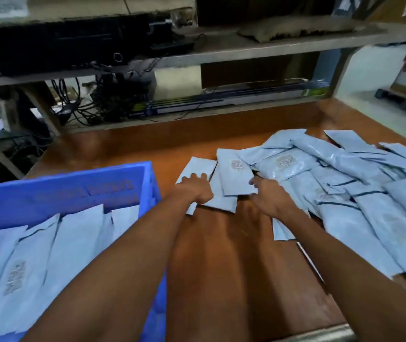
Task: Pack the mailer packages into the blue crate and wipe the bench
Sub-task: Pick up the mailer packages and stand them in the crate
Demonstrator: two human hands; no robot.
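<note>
Fingers (198, 176) of the left hand (194, 191) press flat on a mailer package (197, 166) just right of the blue crate (73, 178), which holds more mailers (73, 243); the right hand (268, 198) pinches a labelled package (234, 174) at the edge of the heap (345, 181) on the bench (221, 255).

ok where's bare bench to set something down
Bare bench runs along the back, between the shelf frame and the blue crate and mailer pile. A second patch lies nearer, between crate and pile, short of the left hand and right hand. The right side is all mailers.
</note>
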